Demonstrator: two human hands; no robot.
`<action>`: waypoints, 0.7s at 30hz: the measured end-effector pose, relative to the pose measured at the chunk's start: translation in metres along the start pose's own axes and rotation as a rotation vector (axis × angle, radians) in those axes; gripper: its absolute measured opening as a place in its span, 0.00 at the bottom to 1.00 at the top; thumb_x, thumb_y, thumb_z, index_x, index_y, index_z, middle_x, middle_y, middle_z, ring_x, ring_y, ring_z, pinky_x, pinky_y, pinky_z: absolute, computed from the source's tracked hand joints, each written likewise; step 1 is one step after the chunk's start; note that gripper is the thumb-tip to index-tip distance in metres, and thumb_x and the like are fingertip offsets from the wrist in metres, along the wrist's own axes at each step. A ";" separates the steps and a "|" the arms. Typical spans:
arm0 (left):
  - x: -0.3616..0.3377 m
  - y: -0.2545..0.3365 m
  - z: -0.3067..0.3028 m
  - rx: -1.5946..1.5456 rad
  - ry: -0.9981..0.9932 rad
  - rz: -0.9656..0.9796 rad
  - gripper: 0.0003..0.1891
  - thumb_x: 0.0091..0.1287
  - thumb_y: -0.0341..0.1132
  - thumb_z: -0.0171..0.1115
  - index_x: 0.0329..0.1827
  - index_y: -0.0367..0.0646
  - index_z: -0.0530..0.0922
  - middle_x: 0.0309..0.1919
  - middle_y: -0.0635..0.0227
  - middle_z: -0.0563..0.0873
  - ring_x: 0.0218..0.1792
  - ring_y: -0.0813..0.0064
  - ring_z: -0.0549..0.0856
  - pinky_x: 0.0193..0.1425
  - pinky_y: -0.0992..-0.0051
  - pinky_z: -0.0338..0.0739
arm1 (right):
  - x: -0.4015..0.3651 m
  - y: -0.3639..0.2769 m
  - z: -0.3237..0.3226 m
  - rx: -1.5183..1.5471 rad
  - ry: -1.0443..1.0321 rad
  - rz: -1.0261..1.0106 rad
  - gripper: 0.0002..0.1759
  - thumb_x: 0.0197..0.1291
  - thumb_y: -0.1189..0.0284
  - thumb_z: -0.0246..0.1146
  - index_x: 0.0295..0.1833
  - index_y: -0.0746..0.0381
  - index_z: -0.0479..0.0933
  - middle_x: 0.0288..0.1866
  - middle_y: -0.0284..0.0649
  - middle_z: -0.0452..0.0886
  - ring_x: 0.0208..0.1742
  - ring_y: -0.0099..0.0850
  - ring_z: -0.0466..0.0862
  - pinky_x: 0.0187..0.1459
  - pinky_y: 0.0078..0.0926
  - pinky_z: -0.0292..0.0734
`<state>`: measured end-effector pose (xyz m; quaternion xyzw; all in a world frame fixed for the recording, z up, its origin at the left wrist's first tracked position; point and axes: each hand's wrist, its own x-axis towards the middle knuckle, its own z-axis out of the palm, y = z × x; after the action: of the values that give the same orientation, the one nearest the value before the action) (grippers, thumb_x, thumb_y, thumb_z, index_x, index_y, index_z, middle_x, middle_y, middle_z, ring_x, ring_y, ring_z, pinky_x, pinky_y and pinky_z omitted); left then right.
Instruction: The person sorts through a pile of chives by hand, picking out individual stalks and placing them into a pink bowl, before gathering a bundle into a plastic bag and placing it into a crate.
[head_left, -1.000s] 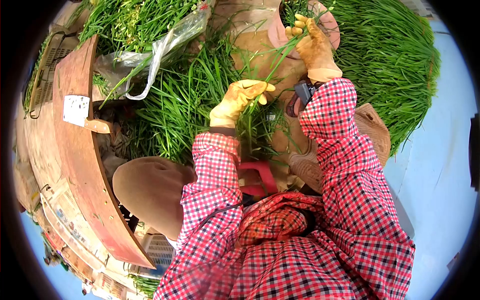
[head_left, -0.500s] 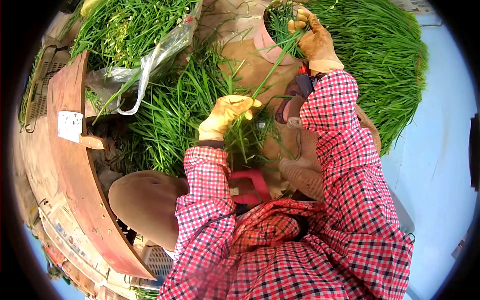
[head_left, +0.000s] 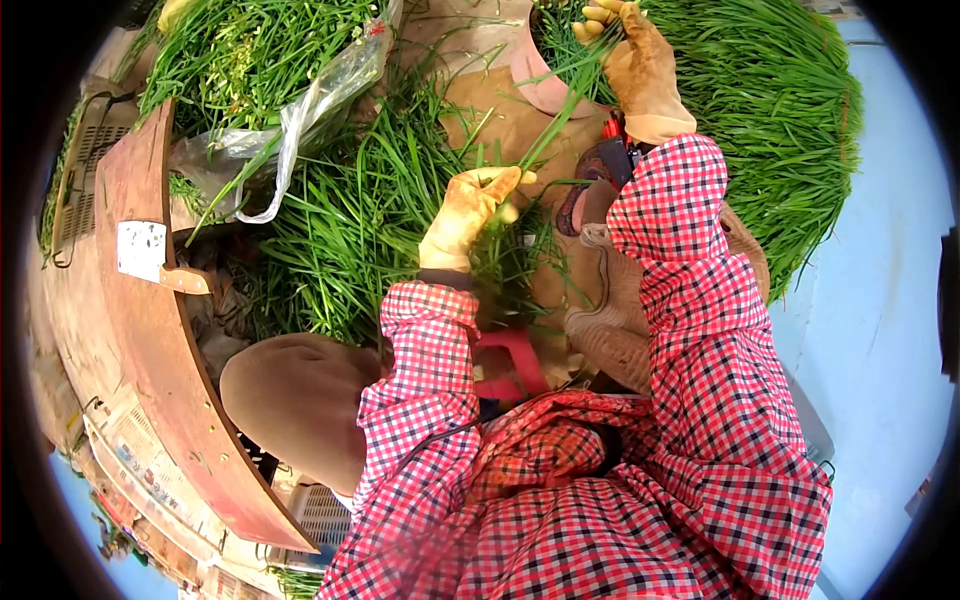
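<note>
My left hand (head_left: 463, 220), in a yellowish glove, is closed in a pinch on a few long green chives (head_left: 551, 130), which slant up toward the right. Beneath it a loose heap of chives (head_left: 350, 220) spreads out. At the top, my right hand (head_left: 640, 75) wears a stained glove and curls its fingers at the rim of a pink tub (head_left: 541, 80). Thin green stems lie in the tub and show against those fingers; the palm side is partly hidden.
Neatly laid chives (head_left: 760, 120) form a big stack on the right. A clear plastic bag (head_left: 290, 140) lies by another pile (head_left: 240, 70). On the left, a cleaver (head_left: 145, 250) rests on a wooden board (head_left: 150, 330). My covered knee (head_left: 300, 400) is beside the board.
My left hand has moved slightly up and to the right. My right hand has risen a little, and its fingers now reach nearer the top edge. The whole view has shifted slightly.
</note>
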<state>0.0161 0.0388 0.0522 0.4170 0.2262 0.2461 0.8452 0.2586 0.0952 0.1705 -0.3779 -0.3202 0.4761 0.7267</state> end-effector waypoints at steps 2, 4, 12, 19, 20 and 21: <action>0.000 0.009 0.010 -0.077 0.008 -0.019 0.31 0.67 0.51 0.58 0.55 0.25 0.75 0.41 0.60 0.86 0.29 0.85 0.82 0.29 0.91 0.73 | -0.001 0.005 -0.002 0.018 -0.020 -0.030 0.21 0.59 0.59 0.66 0.45 0.67 0.77 0.35 0.41 0.82 0.33 0.33 0.80 0.39 0.36 0.78; 0.005 0.002 0.008 -0.020 0.007 0.014 0.27 0.66 0.47 0.60 0.54 0.28 0.76 0.42 0.62 0.85 0.38 0.80 0.83 0.41 0.85 0.76 | -0.002 0.009 0.001 0.051 -0.019 -0.046 0.20 0.59 0.60 0.66 0.46 0.66 0.76 0.35 0.41 0.82 0.33 0.33 0.81 0.38 0.37 0.79; 0.017 -0.003 0.020 -0.110 -0.048 0.027 0.19 0.67 0.41 0.62 0.51 0.33 0.80 0.37 0.69 0.86 0.35 0.84 0.81 0.43 0.84 0.75 | -0.012 0.022 0.007 0.100 0.037 0.008 0.18 0.61 0.63 0.65 0.47 0.68 0.76 0.34 0.43 0.82 0.32 0.35 0.81 0.38 0.36 0.80; 0.017 0.001 0.028 0.004 0.076 0.021 0.21 0.64 0.45 0.65 0.47 0.32 0.80 0.37 0.68 0.86 0.31 0.84 0.80 0.38 0.84 0.76 | -0.016 0.050 -0.011 0.047 0.118 0.012 0.18 0.69 0.65 0.54 0.47 0.72 0.75 0.33 0.40 0.78 0.31 0.31 0.77 0.45 0.36 0.79; 0.015 0.004 0.030 0.010 0.126 -0.021 0.21 0.64 0.45 0.65 0.46 0.32 0.80 0.37 0.68 0.87 0.30 0.84 0.80 0.37 0.84 0.76 | -0.017 0.051 -0.011 0.004 0.141 -0.011 0.18 0.70 0.66 0.53 0.48 0.73 0.74 0.33 0.39 0.76 0.30 0.29 0.74 0.46 0.36 0.79; 0.013 0.004 0.032 0.023 0.206 -0.001 0.17 0.65 0.42 0.64 0.42 0.32 0.81 0.34 0.68 0.87 0.27 0.83 0.80 0.33 0.84 0.75 | -0.024 0.043 -0.005 0.048 0.142 0.031 0.19 0.70 0.64 0.52 0.47 0.72 0.75 0.30 0.36 0.75 0.25 0.25 0.72 0.40 0.30 0.79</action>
<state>0.0439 0.0300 0.0711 0.3989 0.3149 0.2849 0.8127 0.2357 0.0829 0.1288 -0.3984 -0.2503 0.4668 0.7488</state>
